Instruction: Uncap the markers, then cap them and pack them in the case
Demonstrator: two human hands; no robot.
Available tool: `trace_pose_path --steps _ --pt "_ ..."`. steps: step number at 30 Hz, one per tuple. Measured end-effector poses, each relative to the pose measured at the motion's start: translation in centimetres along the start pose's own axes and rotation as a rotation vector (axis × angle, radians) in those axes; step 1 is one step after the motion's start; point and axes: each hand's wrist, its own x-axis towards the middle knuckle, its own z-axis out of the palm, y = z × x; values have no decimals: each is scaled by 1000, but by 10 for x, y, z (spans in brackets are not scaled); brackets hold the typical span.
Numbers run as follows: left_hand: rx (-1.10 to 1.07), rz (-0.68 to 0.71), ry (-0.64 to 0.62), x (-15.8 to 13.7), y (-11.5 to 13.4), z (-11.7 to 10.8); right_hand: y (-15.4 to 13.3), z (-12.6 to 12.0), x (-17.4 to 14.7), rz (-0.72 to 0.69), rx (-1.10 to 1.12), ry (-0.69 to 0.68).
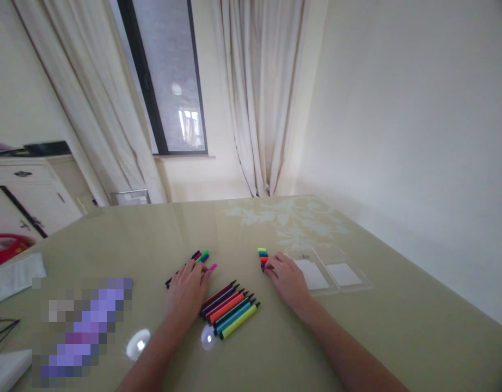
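My left hand is closed, its thumb and fingers around a pink marker whose end sticks out by the thumb. Beneath and beyond that hand lie several capped markers with green, blue, pink and black showing; the hand hides part of them. Between my hands, a slanted row of uncapped markers runs from dark brown to yellow, black tips pointing up and right. My right hand pinches at the near end of a short line of coloured marker caps; its fingers partly cover the lowest cap.
A clear plastic case with white inserts lies right of my right hand. On the left are a blurred purple item, glasses and a white packet. The table meets the wall at right.
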Motion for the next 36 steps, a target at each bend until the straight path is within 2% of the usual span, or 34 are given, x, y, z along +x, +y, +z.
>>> trace_pose_path --steps 3,6,8,10,13,17,20,29,36 --pt "-200 117 15 -5 17 1 -8 -1 -4 -119 118 38" --pt "-302 352 3 -16 38 0 -18 -2 -12 -354 204 56" --pt "-327 496 21 -24 48 -1 -23 -1 -16 -496 183 68" --pt "-324 553 54 -29 53 -2 -25 -1 -19 -587 126 89" --pt "-272 533 26 -31 55 -3 -24 -3 -19 -654 28 117" --pt "-238 458 -152 -29 55 -6 -23 -5 -18 -672 -54 85" --pt "-248 387 -233 -29 56 -8 -25 -6 -19 -673 -83 73" --pt "-224 294 -316 -26 59 -17 -27 -9 -18 -713 -92 95" --pt "-238 285 -259 -29 54 -10 -29 -12 -20 -726 22 146"
